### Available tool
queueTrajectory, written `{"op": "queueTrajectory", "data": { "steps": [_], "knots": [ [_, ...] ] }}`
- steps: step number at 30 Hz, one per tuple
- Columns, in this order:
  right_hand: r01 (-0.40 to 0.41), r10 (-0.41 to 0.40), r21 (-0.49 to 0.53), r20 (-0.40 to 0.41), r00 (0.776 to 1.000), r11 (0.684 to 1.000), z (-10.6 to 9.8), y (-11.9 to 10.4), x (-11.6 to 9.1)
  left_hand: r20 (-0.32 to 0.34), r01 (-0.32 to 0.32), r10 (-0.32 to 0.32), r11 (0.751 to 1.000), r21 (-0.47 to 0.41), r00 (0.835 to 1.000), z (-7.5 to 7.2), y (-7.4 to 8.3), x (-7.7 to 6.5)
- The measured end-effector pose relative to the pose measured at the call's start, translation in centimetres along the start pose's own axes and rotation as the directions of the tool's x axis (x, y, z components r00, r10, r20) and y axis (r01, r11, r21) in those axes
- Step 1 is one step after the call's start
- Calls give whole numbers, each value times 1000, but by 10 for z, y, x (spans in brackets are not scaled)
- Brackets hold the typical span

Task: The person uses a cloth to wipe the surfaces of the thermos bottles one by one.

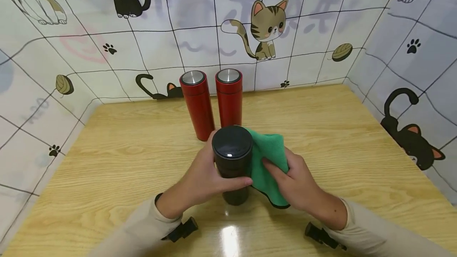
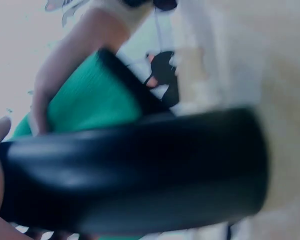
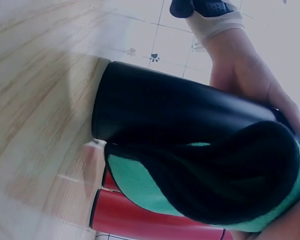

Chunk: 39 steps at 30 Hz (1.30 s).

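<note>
A black thermos bottle [image 1: 233, 146] with a glossy lid stands upright in front of me. My left hand [image 1: 210, 173] grips it around the upper body, thumb across the near side. In my right hand [image 1: 298, 179] is a green cloth [image 1: 267, 150] with a dark edge, pinched between thumb and fingers and held against the bottle's right side. The left wrist view shows the bottle's dark body [image 2: 135, 172] with the cloth [image 2: 92, 97] behind it. In the right wrist view the cloth's dark underside [image 3: 225, 175] folds over beside the bottle [image 3: 165, 107].
Two red thermos bottles [image 1: 198, 108] [image 1: 229, 102] with silver lid tops stand side by side just beyond the black one. The wooden table [image 1: 125, 150] meets a cat-patterned covering [image 1: 196, 46] at the back and sides.
</note>
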State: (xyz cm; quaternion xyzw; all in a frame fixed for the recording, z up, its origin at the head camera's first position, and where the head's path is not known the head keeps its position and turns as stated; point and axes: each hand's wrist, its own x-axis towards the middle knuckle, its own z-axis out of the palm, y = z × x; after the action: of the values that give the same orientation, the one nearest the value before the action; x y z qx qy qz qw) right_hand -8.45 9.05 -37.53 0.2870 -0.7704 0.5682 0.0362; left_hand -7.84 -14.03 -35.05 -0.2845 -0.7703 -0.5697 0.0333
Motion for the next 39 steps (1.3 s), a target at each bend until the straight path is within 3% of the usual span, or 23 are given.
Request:
{"op": "queueTrajectory", "data": {
  "steps": [4,10,14,18,22,24,25,28,30,33,35,39],
  "knots": [
    [63,-59,61,-56,997,996,3,-2,-2,-77,-22,10,986,-165,997,16,-9,-2],
    [113,-106,133,-54,993,985,4,-3,0,-143,-76,43,969,-235,989,24,-15,-4],
    [136,-131,147,-44,990,980,4,-3,-1,-182,-92,64,984,-152,981,22,-16,-5],
    [130,-123,126,-66,990,983,4,-5,-2,-241,-70,70,998,12,968,12,-12,-4],
    [113,-91,146,-151,984,983,5,-7,-1,-248,-69,123,974,213,961,0,-5,-2],
    [133,-98,174,-198,975,976,5,-7,-2,-234,-81,172,932,354,957,-4,-2,-2],
    [149,-108,184,-218,970,972,5,-6,-2,-228,-78,193,898,433,954,-6,0,-2],
    [235,-173,202,-280,944,951,4,-6,-2,-211,-58,254,756,652,944,-11,4,-1],
    [281,-222,171,-299,928,944,4,-6,-2,-204,-29,268,668,744,942,-13,5,0],
    [395,-353,108,-282,892,912,6,-5,1,-189,-10,276,588,809,942,-14,6,0],
    [501,-478,36,-243,844,865,10,-5,5,-176,-5,277,548,836,945,-13,4,-1],
    [699,-711,-134,-178,680,702,16,-7,16,-146,-17,277,512,859,950,-9,2,-2]
  ]
}}
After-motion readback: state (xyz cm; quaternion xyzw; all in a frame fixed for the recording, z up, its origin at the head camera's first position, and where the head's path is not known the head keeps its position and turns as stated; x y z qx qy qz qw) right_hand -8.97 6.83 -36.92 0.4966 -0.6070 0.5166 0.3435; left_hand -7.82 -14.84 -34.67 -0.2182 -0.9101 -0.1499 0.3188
